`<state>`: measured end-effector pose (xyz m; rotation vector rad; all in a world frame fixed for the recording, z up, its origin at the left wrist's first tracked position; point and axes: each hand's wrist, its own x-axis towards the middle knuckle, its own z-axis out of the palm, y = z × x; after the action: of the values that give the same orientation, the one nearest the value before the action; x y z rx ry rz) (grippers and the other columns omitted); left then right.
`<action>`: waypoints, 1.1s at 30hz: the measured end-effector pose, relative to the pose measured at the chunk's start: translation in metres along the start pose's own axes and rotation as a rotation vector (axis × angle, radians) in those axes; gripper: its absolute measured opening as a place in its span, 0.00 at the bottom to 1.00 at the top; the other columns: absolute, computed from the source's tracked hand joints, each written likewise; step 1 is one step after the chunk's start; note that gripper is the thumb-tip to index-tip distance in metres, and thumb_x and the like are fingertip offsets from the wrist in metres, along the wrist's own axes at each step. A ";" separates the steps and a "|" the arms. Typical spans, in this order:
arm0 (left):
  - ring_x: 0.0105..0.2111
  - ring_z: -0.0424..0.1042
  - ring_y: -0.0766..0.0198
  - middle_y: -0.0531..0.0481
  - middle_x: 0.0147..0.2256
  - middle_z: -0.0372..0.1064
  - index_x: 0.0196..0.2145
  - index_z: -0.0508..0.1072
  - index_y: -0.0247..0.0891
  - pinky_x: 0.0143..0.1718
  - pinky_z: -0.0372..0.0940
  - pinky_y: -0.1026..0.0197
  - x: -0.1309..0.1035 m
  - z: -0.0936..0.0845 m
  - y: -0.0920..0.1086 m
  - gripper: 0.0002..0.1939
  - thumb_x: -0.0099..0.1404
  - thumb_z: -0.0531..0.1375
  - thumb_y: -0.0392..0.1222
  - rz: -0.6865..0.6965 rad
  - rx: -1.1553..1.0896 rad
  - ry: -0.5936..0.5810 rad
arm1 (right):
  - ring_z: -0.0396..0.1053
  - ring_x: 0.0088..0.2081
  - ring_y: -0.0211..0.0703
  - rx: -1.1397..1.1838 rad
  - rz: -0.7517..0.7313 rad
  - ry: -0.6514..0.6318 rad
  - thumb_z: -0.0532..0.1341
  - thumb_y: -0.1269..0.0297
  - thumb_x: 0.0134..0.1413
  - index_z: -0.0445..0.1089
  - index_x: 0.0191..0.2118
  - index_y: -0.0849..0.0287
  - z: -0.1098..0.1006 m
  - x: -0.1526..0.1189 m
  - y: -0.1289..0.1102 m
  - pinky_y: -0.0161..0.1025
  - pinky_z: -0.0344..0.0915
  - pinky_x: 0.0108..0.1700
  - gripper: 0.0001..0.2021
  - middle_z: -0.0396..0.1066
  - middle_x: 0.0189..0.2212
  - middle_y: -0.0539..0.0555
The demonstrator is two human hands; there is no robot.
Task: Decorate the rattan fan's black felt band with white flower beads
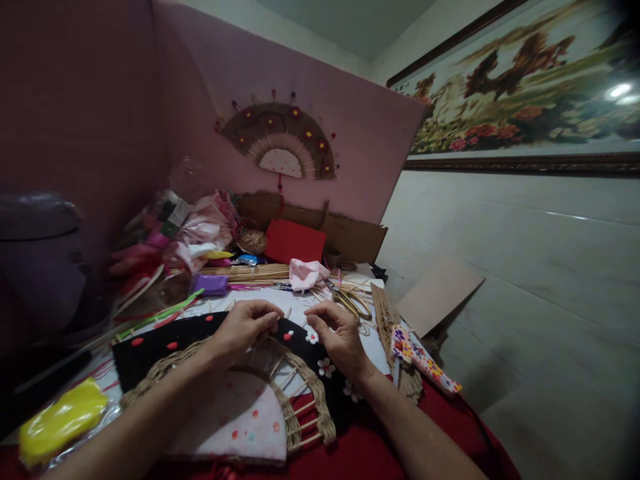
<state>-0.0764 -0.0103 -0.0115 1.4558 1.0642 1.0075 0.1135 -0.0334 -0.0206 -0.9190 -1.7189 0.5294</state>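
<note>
Pink panels [365,153] stand behind the work, and a framed picture of horses [525,80] hangs on the tiled wall, up and to the right of the fingers. Under both hands, on a tabletop partly draped with red cloth [360,450], lies a handmade fan [187,337] with a black outer band, a woven twine band and a white spotted panel nearest the body. Left hand [253,321] and right hand [343,337] meet over the top of the black band, a small gap between them. On each, the thumb and forefinger are curled close in a pinch; whether either grips some tiny piece, I cannot tell. Just below the right fingers sits a white-petalled flower [312,337], with another [327,367] further down the band; these look complete. Between the two sets of fingers a red dot [289,335] carries a little white, apparently part-made. Left of the left fingers, more red dots [173,345] are bare of petals, so that side seems the unfinished share, while the weaving looks largely done. Beyond the fingers are gold-handled scissors [353,303], a purple packet [211,285] and a ball of twine [253,241]; a yellow packet [63,420] lies to their near left. Above them, a brown fan [283,123] with flowers all along it is mounted on the panel.
</note>
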 end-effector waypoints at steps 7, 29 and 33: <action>0.17 0.62 0.72 0.55 0.19 0.67 0.30 0.71 0.32 0.20 0.55 0.68 0.000 -0.004 -0.004 0.18 0.42 0.67 0.44 -0.069 -0.196 -0.051 | 0.65 0.29 0.36 0.019 0.039 0.016 0.59 0.66 0.52 0.70 0.34 0.59 -0.001 0.000 0.003 0.33 0.61 0.31 0.04 0.69 0.27 0.50; 0.18 0.62 0.70 0.55 0.18 0.64 0.25 0.70 0.32 0.19 0.58 0.66 0.021 -0.006 0.018 0.12 0.43 0.64 0.42 0.018 0.121 -0.129 | 0.65 0.28 0.37 -0.076 -0.007 0.046 0.57 0.68 0.52 0.71 0.36 0.58 -0.005 0.007 0.013 0.33 0.62 0.27 0.07 0.69 0.30 0.52; 0.18 0.61 0.70 0.55 0.17 0.65 0.22 0.72 0.33 0.19 0.56 0.67 0.027 -0.005 0.012 0.08 0.44 0.63 0.40 0.060 0.192 -0.153 | 0.66 0.32 0.39 -0.113 -0.022 0.049 0.57 0.67 0.53 0.71 0.34 0.58 -0.007 0.008 0.014 0.34 0.61 0.30 0.06 0.69 0.30 0.52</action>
<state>-0.0727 0.0154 0.0022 1.7018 1.0328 0.8383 0.1231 -0.0190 -0.0234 -0.9839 -1.7266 0.3946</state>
